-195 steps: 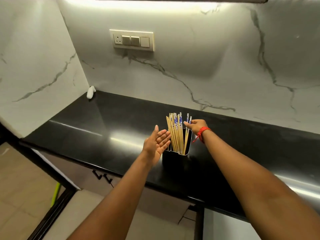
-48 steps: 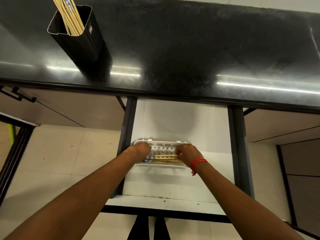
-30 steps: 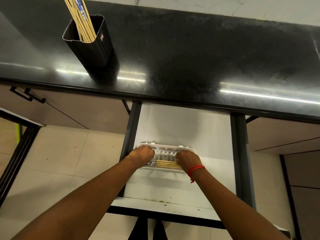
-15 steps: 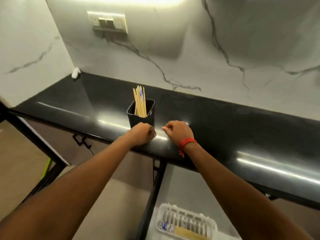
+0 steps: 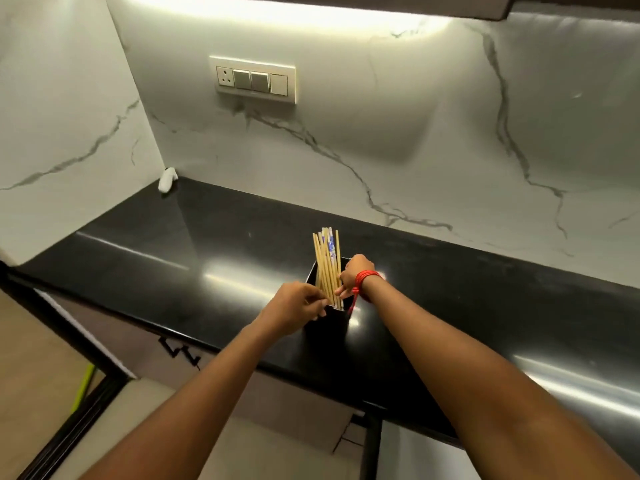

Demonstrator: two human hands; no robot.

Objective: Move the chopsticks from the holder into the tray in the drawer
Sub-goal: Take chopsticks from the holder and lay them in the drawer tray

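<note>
On the black table (image 5: 173, 258), just below the middle of your head view, the black holder (image 5: 329, 323) stands upright near the front edge. The chopsticks (image 5: 327, 261) stand in it as one loose bundle, tips up and leaning slightly toward 11 o'clock. Your left hand (image 5: 294, 308) sits at the holder's 8 o'clock, its fingers curled round the lower sticks at the rim. Your right hand (image 5: 355, 273), at 3 o'clock, has its fingers drawn narrow against the bundle; I cannot tell whether they grip.
</note>
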